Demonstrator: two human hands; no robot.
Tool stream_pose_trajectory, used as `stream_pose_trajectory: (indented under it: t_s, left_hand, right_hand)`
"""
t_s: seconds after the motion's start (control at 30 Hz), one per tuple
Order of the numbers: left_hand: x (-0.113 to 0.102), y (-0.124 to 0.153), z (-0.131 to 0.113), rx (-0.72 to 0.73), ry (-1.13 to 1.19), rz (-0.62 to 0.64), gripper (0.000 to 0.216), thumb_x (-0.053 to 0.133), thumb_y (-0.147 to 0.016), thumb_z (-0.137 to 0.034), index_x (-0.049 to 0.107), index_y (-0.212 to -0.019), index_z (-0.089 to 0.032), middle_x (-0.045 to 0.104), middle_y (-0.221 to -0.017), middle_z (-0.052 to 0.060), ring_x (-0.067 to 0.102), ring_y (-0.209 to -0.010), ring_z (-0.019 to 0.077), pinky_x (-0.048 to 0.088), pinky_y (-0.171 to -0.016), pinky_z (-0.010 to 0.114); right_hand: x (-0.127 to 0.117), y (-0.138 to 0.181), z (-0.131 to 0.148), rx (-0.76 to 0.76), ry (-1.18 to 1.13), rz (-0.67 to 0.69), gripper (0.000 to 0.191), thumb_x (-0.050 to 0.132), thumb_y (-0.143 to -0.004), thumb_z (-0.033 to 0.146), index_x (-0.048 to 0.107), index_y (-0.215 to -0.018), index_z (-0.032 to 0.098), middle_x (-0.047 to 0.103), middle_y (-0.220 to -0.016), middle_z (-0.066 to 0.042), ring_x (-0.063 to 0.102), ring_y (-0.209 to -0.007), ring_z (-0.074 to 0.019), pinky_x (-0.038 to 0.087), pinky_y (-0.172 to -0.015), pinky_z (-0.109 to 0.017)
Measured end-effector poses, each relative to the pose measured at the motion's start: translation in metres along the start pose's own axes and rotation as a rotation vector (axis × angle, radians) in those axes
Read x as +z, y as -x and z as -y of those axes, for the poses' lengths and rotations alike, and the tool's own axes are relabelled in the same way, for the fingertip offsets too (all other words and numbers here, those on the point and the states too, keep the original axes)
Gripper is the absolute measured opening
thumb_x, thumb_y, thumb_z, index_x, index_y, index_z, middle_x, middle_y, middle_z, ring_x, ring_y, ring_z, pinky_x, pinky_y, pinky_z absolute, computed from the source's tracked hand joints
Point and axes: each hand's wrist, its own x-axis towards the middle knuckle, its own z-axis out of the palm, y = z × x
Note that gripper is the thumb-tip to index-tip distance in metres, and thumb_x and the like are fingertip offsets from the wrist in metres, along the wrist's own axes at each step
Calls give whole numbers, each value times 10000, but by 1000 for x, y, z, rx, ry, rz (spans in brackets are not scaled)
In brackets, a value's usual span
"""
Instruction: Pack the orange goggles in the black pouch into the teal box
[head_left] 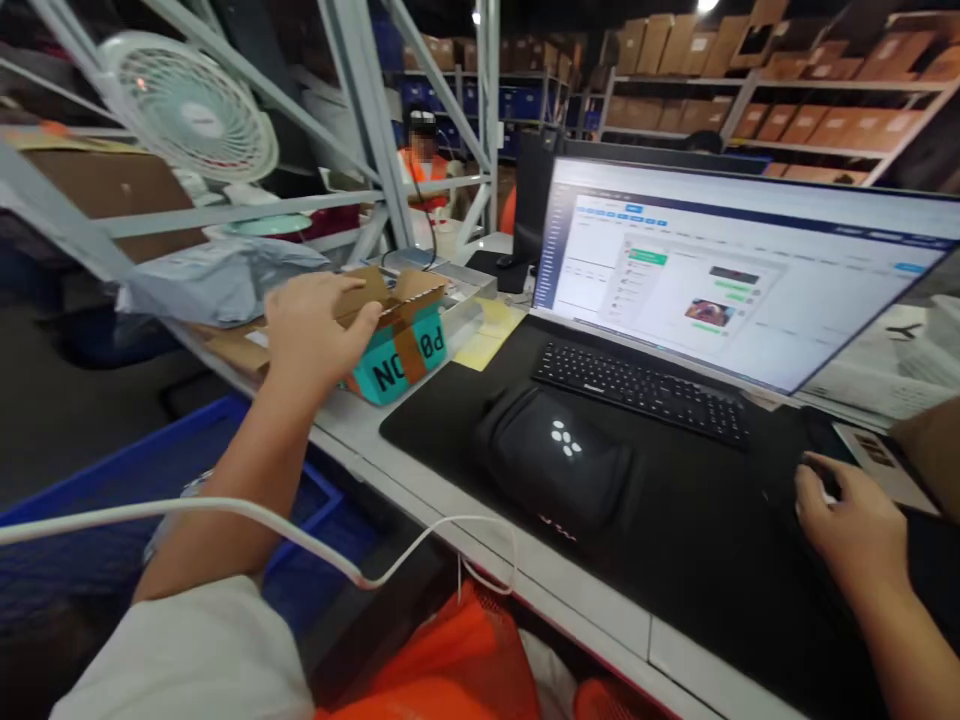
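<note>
My left hand [315, 325] lies over the left end of a small cardboard box [405, 355], thumb and fingers stretched apart. The box has open brown flaps and teal tape with black lettering. On the right, my right hand [859, 520] is curled over a computer mouse [831, 488], mostly hidden under the palm. Between my hands a black pouch [555, 450] with a white dotted logo lies on the black desk mat [697, 560]. Behind it stand a keyboard [637, 390] and a lit monitor [720, 265].
A white cable [285, 535] crosses in front of my left forearm. Grey plastic packaging [217, 280] and a fan [191, 110] are at left. Yellow paper [487, 335] lies behind the box. Below is a blue crate [135, 480]. A person in an orange vest [424, 170] sits beyond the metal frame.
</note>
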Motion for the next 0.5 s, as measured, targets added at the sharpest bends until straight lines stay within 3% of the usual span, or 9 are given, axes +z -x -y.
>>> stream_pose_trajectory:
  t_s: [0.07,0.1,0.17,0.23,0.37,0.5]
  left_hand:
    - [2,16,20,-89,-79,85,474,619,-925,-559,753,-1195,-193,776,-1238,135,658,-1251,391,426,-1138,597]
    - [6,22,25,-115,-99,138,485,620,-914,-570,755,-1195,-200,784,-1226,145,663,-1244,402,412,-1146,613]
    - [17,30,29,-147,-124,207,484,606,-913,-582,760,-1176,-206,798,-1192,155,677,-1217,418,363,-1168,674]
    - [26,34,27,-165,-151,235,446,551,-946,-568,772,-1080,-205,815,-1099,158,708,-1141,420,331,-1169,719]
    - [36,45,28,-92,-136,264,429,439,-1002,-483,737,-844,-219,811,-898,138,757,-943,355,427,-1123,614]
    - [35,63,42,10,-42,136,418,432,-1019,-489,695,-803,-246,774,-795,98,751,-860,311,418,-1166,567]
  right_hand:
    - [-2,5,58,18,-128,224,422,490,-903,623,720,-954,273,791,-1044,-132,740,-1056,-377,578,-979,-516]
    - [-3,9,89,-7,-208,411,457,479,-917,660,715,-873,271,795,-971,-109,745,-993,-352,592,-913,-474]
    - [-4,16,147,-33,-345,732,596,388,-973,710,665,-699,258,761,-785,-91,732,-820,-298,588,-790,-411]
    - [-3,18,190,46,-364,917,677,396,-959,766,596,-565,253,691,-612,-87,681,-644,-259,562,-687,-385]
    - [1,18,221,264,-380,981,608,675,-794,775,538,-528,246,634,-526,-65,621,-538,-213,505,-599,-340]
    - [-6,32,212,360,-599,809,558,676,-766,765,549,-611,244,543,-516,-11,559,-533,-186,447,-540,-314]
